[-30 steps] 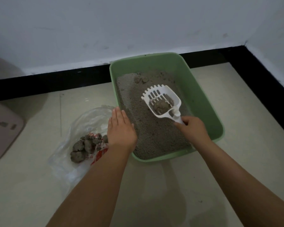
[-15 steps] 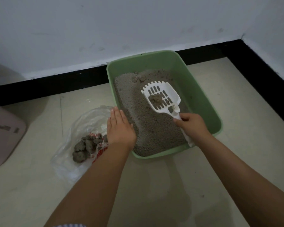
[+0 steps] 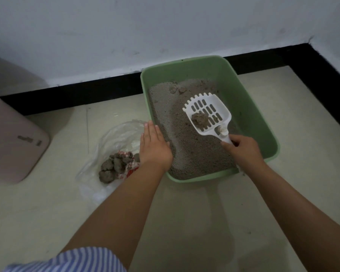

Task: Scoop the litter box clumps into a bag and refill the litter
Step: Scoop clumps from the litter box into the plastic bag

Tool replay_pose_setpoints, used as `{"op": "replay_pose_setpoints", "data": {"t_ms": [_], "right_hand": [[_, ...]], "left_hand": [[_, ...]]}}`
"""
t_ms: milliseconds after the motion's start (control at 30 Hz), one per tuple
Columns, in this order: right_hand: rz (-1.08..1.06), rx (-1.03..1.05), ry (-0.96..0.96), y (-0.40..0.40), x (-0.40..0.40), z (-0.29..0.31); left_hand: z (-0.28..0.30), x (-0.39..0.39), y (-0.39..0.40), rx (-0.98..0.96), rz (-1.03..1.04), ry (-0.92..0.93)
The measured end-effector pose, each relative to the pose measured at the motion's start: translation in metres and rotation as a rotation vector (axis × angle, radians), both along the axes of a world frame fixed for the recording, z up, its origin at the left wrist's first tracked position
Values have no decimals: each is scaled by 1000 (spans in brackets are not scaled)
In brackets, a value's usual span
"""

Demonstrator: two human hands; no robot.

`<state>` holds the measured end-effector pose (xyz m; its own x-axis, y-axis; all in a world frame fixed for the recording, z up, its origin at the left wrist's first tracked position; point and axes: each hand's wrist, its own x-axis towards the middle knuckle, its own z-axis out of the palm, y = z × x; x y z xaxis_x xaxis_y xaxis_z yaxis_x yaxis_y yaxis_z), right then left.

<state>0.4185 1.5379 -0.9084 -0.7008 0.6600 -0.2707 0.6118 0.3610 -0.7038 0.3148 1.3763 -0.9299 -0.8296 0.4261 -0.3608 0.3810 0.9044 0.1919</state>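
Scoop (image 3: 207, 114) raised since 1 s ago, loose litter sifted out; one clump (image 3: 199, 118) left in it, above litter box (image 3: 249, 107). R hand (image 3: 241, 150) grips handle; L hand (image 3: 155, 148) flat on box's left rim. Next: carry clump to bag (image 3: 114, 146).

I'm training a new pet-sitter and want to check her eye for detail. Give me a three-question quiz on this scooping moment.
1. True or false: the scoop is empty.
2. The left hand rests on: A) the bag B) the box rim C) the floor.
3. Fill in: the right hand grips the scoop's ____.

Key: 1. False, it carries a clump. 2. B. 3. Handle.
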Motion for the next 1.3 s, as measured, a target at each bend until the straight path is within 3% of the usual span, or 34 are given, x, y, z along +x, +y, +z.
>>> {"op": "replay_pose_setpoints", "data": {"t_ms": [233,400,500,600,733,800,867,1033,1167,1233,1300], "right_hand": [[115,-2,-17,-30,-5,6],[298,52,-28,-81,-28,9],[452,236,-114,-107,-45,5],[615,482,-194,-126,-54,3],[768,744,-142,-136,-62,4],[821,836,-209,-136,-65,1],[832,813,-282,-134,-67,0],[875,925,-126,-123,-65,4],[687,806,50,-112,-61,14],[523,675,57,-100,-57,28],[494,616,-98,-81,-54,45]], "left_hand": [[-2,12,-58,230,-116,15],[3,-12,-127,-39,21,195],[-1,-15,-161,-136,218,101],[-11,-28,-180,-16,373,-107],[-11,-34,-187,111,415,-87],[-12,-33,-188,143,416,-82],[-12,-32,-187,152,399,-78],[-9,-33,-187,184,392,-76],[-1,-29,-180,123,326,-75],[5,-26,-170,94,257,16],[10,-24,-154,141,170,116]]}}
